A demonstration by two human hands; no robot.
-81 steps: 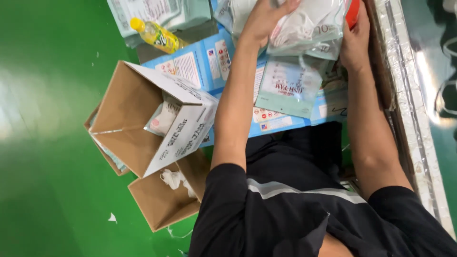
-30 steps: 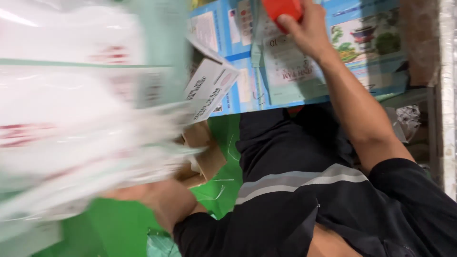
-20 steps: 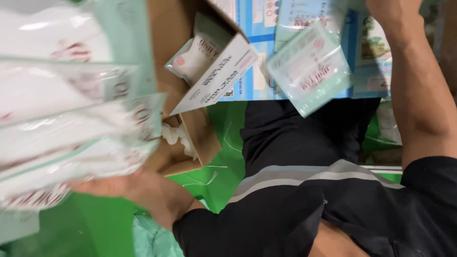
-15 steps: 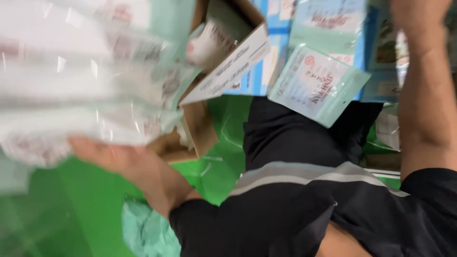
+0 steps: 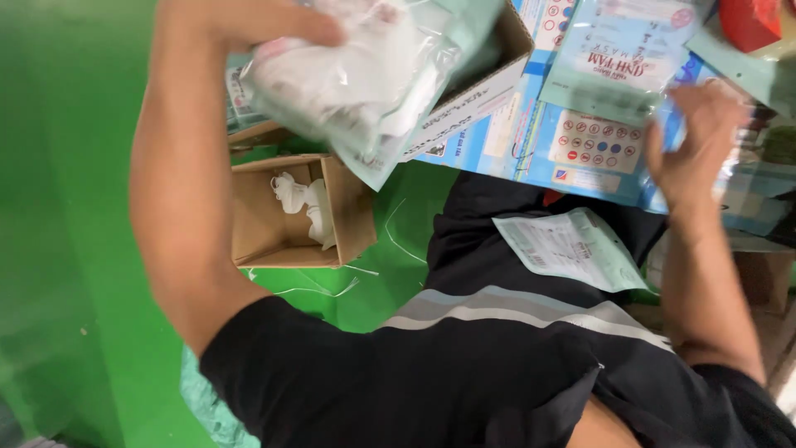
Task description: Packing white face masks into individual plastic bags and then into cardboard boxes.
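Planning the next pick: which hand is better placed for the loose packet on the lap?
Right, likely: the right hand is nearest the packet on the lap; the left hand is raised, full with a bundle of packets.

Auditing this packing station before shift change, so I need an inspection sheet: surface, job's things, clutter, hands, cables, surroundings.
Surface: green floor, glossy.
Job's things: clear bundle of white packets held over a large open carton; flat pale-green packet lying on the person's lap.
Clutter: small open carton holding white scraps; loose white threads on the floor; blue printed boxes.
Hands: left hand grips the bundle; right hand at the stacked packets, grip unclear.
Cables: nothing seen.
Surroundings: nothing seen.
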